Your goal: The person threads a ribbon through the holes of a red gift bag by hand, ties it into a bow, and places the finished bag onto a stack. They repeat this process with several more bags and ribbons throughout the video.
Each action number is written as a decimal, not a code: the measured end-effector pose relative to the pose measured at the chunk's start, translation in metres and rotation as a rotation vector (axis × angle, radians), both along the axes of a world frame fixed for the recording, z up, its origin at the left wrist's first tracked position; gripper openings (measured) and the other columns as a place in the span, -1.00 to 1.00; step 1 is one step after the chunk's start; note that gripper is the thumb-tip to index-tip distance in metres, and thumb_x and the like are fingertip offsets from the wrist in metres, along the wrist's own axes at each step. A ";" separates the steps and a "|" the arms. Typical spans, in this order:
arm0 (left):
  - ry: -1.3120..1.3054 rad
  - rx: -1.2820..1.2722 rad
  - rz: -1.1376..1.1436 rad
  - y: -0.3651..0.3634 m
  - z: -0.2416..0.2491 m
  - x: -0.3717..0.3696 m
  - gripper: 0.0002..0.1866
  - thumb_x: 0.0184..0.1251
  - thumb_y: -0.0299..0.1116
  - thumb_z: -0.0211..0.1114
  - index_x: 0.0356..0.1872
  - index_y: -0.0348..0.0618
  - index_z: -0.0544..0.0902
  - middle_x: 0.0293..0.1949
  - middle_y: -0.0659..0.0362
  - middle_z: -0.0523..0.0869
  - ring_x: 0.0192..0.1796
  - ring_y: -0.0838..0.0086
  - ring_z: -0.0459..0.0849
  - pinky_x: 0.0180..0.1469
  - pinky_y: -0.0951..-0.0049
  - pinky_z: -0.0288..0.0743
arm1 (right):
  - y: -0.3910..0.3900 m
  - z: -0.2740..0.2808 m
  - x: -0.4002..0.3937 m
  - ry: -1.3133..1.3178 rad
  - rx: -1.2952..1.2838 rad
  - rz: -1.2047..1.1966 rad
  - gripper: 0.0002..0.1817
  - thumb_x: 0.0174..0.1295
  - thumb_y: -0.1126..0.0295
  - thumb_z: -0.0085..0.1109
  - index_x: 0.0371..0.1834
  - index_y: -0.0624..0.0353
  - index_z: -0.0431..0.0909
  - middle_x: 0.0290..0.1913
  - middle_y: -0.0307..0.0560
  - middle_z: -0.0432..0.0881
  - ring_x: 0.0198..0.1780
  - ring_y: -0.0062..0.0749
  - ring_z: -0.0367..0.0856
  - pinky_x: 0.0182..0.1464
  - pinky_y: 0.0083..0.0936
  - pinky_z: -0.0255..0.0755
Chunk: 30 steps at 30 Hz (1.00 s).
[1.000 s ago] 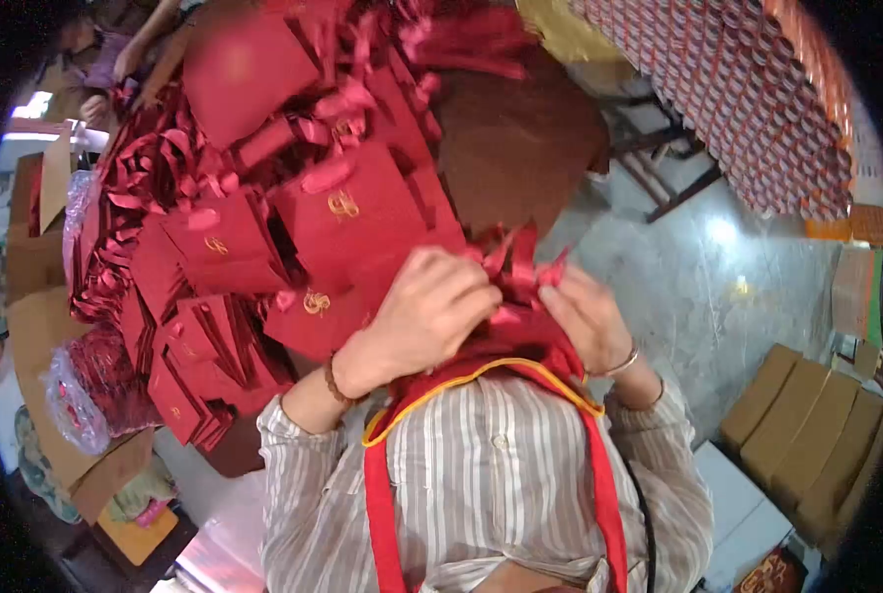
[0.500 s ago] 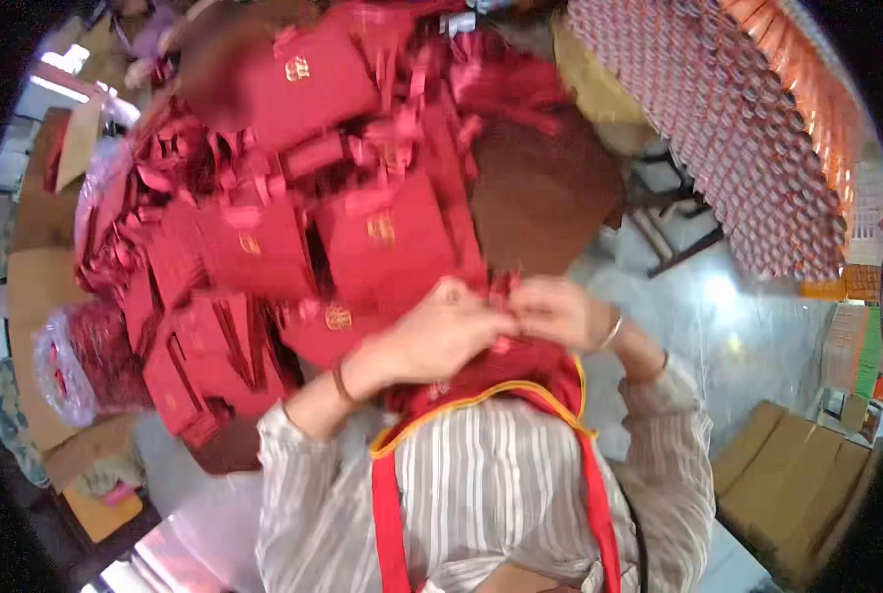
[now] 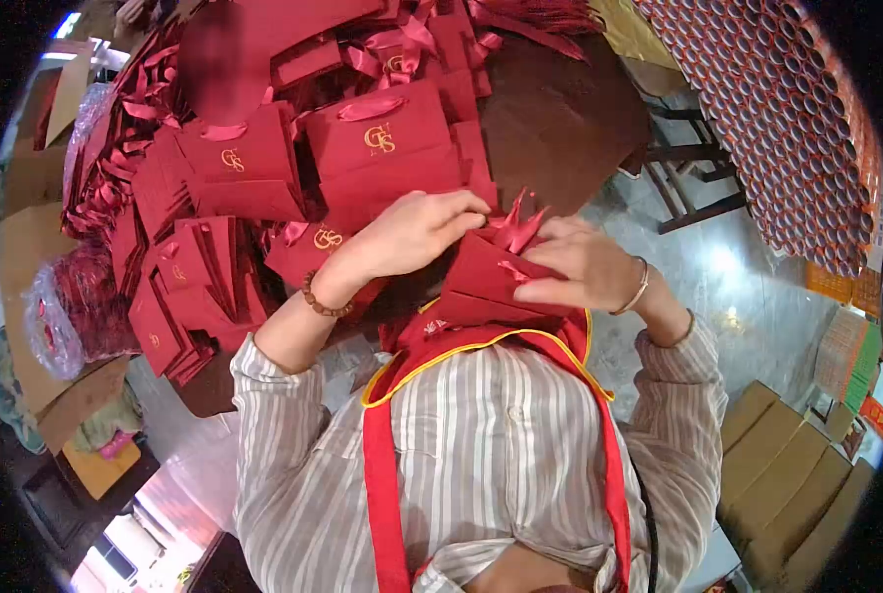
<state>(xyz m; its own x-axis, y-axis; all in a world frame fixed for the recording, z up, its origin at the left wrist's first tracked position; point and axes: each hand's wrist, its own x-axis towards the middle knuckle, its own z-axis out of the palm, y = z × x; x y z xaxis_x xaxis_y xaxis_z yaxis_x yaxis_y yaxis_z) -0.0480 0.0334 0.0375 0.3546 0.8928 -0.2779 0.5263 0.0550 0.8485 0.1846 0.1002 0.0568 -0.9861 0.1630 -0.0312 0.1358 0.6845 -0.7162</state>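
A small red paper bag (image 3: 496, 282) is tilted against my body at the table's edge, with a tied red ribbon (image 3: 515, 232) standing up from its top. My left hand (image 3: 412, 232) is at the bag's upper left corner, its fingers pressed together there; whether they pinch the paper is hidden. On the other side, my right hand (image 3: 580, 265) has its fingers and thumb around the bag's right edge, below the ribbon. A red apron (image 3: 461, 346) with yellow trim lies beneath the bag.
Red bags with gold lettering (image 3: 377, 138) cover much of the brown table (image 3: 560, 109). Plastic-wrapped red goods (image 3: 90, 306) lie at the left. A stool (image 3: 693, 178), stacked rolls (image 3: 777, 109) and cardboard boxes (image 3: 787, 465) stand at the right.
My hands have moved apart from their place close together over the ribbon. The bag and its upright ribbon ends now show between them. The view has shifted, with the table higher in it.
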 end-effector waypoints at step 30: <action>-0.298 0.368 -0.534 0.013 0.014 0.024 -0.73 0.25 -0.26 0.14 -0.25 -0.30 0.57 -0.04 -0.04 0.53 -0.07 0.07 0.54 -0.07 0.22 0.43 | -0.027 -0.029 0.022 0.173 -0.193 -0.402 -0.06 -0.21 0.33 0.47 0.29 0.26 0.13 0.21 0.12 0.30 0.25 -0.16 0.29 0.22 -0.34 0.22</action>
<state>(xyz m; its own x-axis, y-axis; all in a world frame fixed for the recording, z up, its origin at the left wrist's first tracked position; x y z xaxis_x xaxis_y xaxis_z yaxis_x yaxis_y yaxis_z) -0.0240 0.0468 0.0518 0.7834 0.5934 0.1850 0.1444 -0.4632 0.8744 0.2067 0.0735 0.0280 -0.8396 0.5398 0.0607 0.2300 0.4545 -0.8606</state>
